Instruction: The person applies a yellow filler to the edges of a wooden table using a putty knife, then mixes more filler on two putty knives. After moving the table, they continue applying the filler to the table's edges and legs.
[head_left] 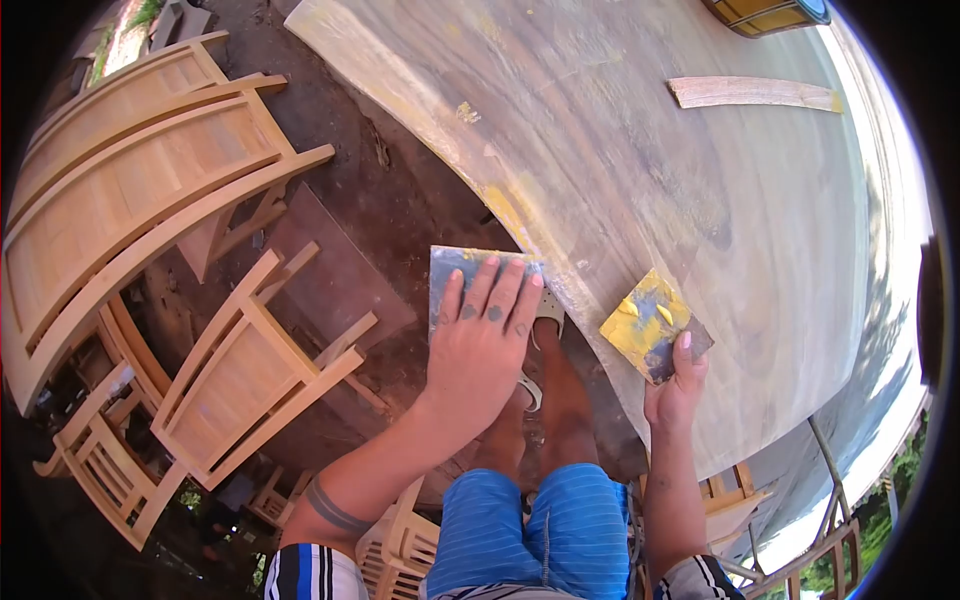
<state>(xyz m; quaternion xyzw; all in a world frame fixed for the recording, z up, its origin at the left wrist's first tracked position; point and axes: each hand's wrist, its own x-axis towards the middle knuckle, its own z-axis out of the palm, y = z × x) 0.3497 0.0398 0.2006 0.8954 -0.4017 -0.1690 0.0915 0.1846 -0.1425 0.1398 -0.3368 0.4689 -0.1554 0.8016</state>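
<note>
My left hand [483,345] grips a flat grey square plate [447,266], its fingers laid over the upper face and its thumb hidden. Whitish and yellow smears mark the plate's far edge. It is by the near edge of a large wooden tabletop [640,170]. In my right hand [678,380] is a smaller square plate [652,325], held at its near corner with the thumb on top. Thick yellow putty [627,325] covers much of that plate, with grey patches between. Yellow smears run along the tabletop's edge.
A thin strip of wood [755,93] lies across the tabletop, and a round yellow-brown container [765,14] stands at its far edge. Unfinished wooden furniture frames [150,170] crowd the left side. A smaller panelled wooden piece [245,385] stands nearer my left arm.
</note>
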